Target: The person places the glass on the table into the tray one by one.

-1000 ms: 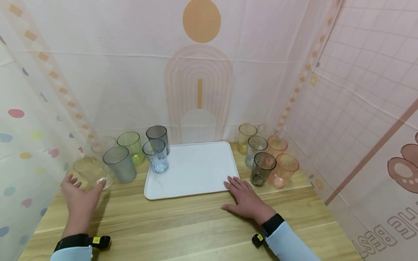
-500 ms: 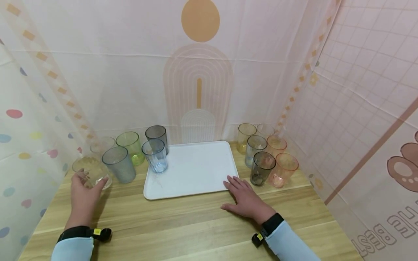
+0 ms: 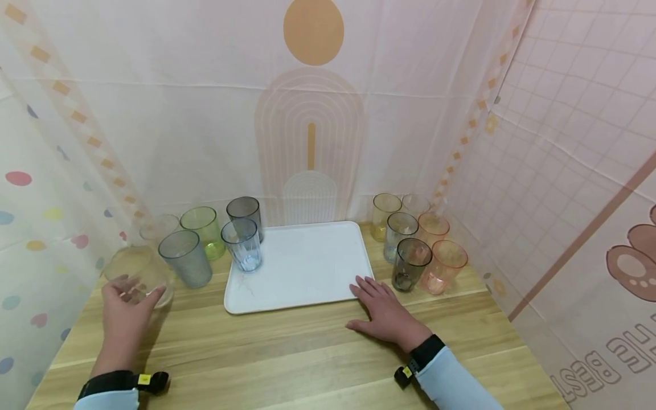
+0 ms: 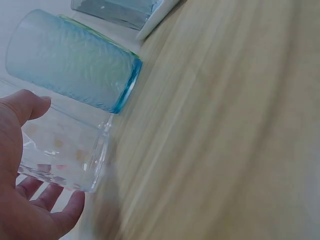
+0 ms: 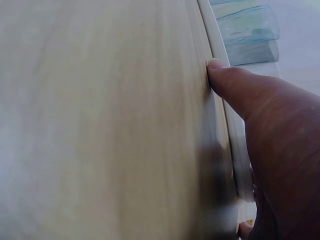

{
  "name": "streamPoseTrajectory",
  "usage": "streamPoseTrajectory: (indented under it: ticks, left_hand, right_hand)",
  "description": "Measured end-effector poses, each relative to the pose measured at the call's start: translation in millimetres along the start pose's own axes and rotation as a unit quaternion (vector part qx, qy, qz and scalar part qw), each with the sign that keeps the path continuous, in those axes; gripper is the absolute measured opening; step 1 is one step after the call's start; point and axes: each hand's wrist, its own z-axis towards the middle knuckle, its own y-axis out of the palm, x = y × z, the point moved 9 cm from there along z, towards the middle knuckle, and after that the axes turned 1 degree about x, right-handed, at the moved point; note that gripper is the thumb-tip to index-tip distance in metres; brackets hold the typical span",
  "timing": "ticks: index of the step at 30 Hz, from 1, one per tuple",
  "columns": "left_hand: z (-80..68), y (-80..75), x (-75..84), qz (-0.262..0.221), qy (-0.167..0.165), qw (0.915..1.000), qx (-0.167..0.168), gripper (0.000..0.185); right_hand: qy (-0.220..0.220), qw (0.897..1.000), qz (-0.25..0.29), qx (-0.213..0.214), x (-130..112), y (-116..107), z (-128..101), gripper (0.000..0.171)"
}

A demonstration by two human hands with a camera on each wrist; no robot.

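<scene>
My left hand [image 3: 125,319] grips a clear glass [image 3: 146,273] at the table's left end. In the left wrist view, the thumb lies along one side of this clear glass [image 4: 65,150] and the fingers curl round the other. Whether its base touches the table I cannot tell. Just right of it stands a frosted grey-blue glass [image 3: 187,262], bluer in the left wrist view. My right hand [image 3: 389,316] lies with spread fingers at the near right corner of a white tray [image 3: 302,273], fingertips on its edge. A light blue glass [image 3: 243,247] stands on the tray's left end.
Behind the left-hand glasses are a green glass [image 3: 202,228], a dark grey glass [image 3: 247,208] and another clear glass [image 3: 160,226]. Right of the tray, several glasses cluster, among them a smoky dark glass [image 3: 410,267], a pink glass [image 3: 446,267] and a yellow glass [image 3: 384,216]. A patterned curtain [image 3: 205,114] hangs behind.
My left hand has moved in around the clear glass, and its fingers now close on it. The glass has shifted slightly left. My right hand has stayed put.
</scene>
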Motion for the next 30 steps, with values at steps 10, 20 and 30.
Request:
streamPoseTrajectory:
  ticks: [10,20,30]
  left_hand:
    - [-27.4,-1.1,13.4,0.030,0.049,0.9982,-0.018,0.102]
    - [-57.1,14.6,50.8,0.014,0.103,0.9944,-0.020,0.091]
    - [-83.9,46.5,87.6,0.002,0.157,0.9854,-0.066,0.087]
  right_hand:
    - [0.005,1.000,0.002,-0.003,1,0,-3,0.092]
    - [0.003,1.000,-0.002,-0.006,0,0,-1,0.092]
    - [0.004,1.000,0.000,-0.007,0,0,0,0.092]
